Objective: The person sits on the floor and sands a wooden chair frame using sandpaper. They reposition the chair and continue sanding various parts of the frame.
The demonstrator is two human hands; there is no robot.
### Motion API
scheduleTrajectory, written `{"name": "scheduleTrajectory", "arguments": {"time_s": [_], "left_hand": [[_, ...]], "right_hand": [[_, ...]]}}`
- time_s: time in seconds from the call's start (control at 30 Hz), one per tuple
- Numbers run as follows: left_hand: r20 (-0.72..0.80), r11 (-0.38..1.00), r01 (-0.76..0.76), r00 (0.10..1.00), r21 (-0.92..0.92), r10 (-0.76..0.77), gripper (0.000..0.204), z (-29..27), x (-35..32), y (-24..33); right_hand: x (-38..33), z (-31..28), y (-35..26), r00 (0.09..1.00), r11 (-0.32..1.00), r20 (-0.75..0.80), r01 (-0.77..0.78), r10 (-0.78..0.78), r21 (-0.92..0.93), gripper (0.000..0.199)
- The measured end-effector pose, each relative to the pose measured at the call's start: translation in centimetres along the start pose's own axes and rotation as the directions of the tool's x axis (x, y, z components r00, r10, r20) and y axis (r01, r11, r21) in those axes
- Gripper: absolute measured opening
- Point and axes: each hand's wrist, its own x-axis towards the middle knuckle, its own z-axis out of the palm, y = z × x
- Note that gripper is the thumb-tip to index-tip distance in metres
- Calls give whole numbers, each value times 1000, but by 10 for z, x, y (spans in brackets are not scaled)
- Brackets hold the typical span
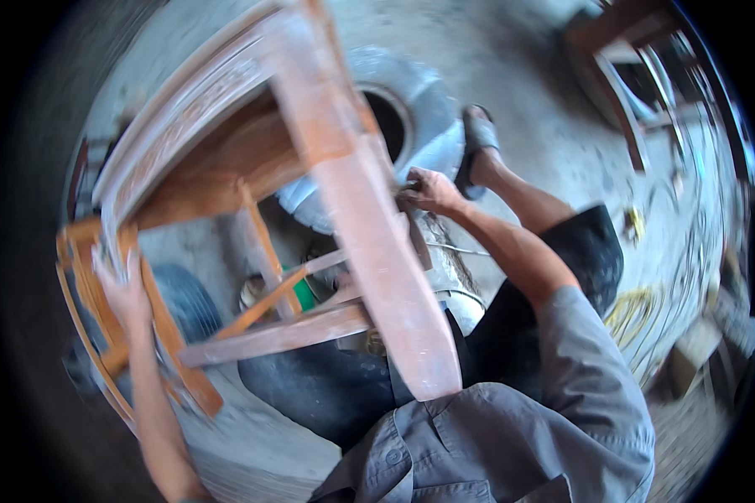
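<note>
An orange-brown wooden chair (252,159), dusted white, lies tipped over on stacked tyres in front of me. My left hand (122,289) grips the curved rail at the chair's left end. My right hand (432,191) presses a small dark sheet (410,199) against the side of the long pale chair leg (377,243), fingers curled over it. That leg runs from the upper middle down toward my chest. Thin crossbars (277,335) join the legs between my two hands.
A pale tyre (428,109) lies under the chair, and a dark tyre (310,386) sits near my lap. My sandalled foot (478,138) rests on the pale tyre. Another wooden frame (621,50) stands at the upper right. A yellow cord (637,306) and a box (692,352) lie on the concrete floor at right.
</note>
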Motion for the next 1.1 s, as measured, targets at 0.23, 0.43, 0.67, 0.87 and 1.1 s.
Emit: {"name": "scheduleTrajectory", "arguments": {"time_s": [0.23, 0.43, 0.67, 0.87, 1.1], "left_hand": [[15, 990, 133, 991, 34, -134, 81, -3, -2, 27], [-93, 985, 105, 991, 139, -92, 83, 5, -12, 9], [-98, 986, 90, 992, 141, -76, 82, 9, -8, 7], [-92, 986, 105, 991, 127, -94, 83, 9, -6, 10], [-77, 982, 142, 988, 123, -134, 82, 3, -13, 10]], "right_hand": [[29, 21, 27, 890, 897, 218, 430, -402, -101, 27], [18, -4, -23, 898, 914, 379, 328, -223, -238, 20], [2, -18, -74, 905, 891, 351, 348, -239, -291, 27], [10, -7, -29, 941, 962, 294, 222, -169, -160, 34], [65, 12, -59, 986, 968, 97, -113, 138, -224, 47]]}}
